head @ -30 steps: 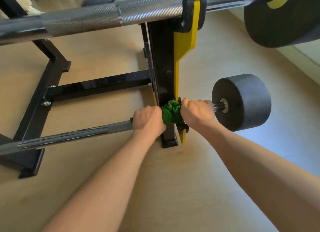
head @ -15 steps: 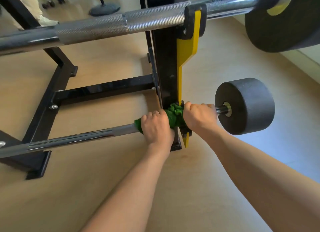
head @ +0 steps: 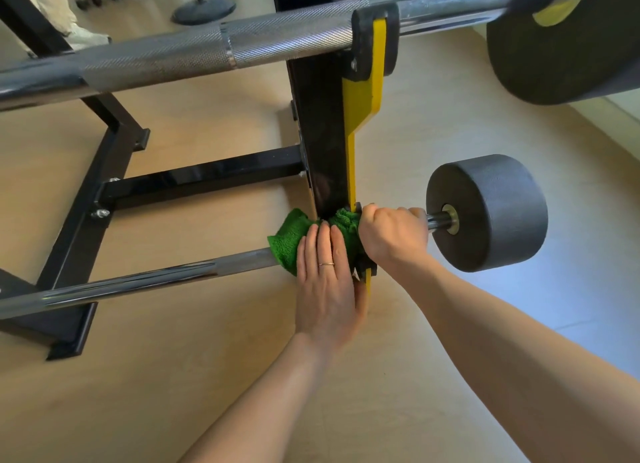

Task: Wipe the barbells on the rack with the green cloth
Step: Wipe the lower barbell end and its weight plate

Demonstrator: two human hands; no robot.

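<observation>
Two barbells sit on the black rack point(head: 322, 144) before us, one high and far, one low and near. Our left hand point(head: 327, 286) lies flat with straight fingers on the green cloth point(head: 289, 243), which is draped over the lower barbell point(head: 138, 282) just left of the rack's upright post; a thin ring point(head: 326, 264) shows on one finger. Our right hand point(head: 393, 239) is curled round the same bar on the right side of the post, gripping it beside the cloth's bunched right end. Further right on that bar sits a thick black weight point(head: 498, 213), near our right knuckles but apart from them. The upper barbell point(head: 194, 56) rests in a black hook point(head: 375, 42) with a yellow liner point(head: 362, 99), its knurled shaft running left and a large black plate point(head: 568, 50) at far right. Beneath everything lies a pale wooden floor point(head: 173, 393).
</observation>
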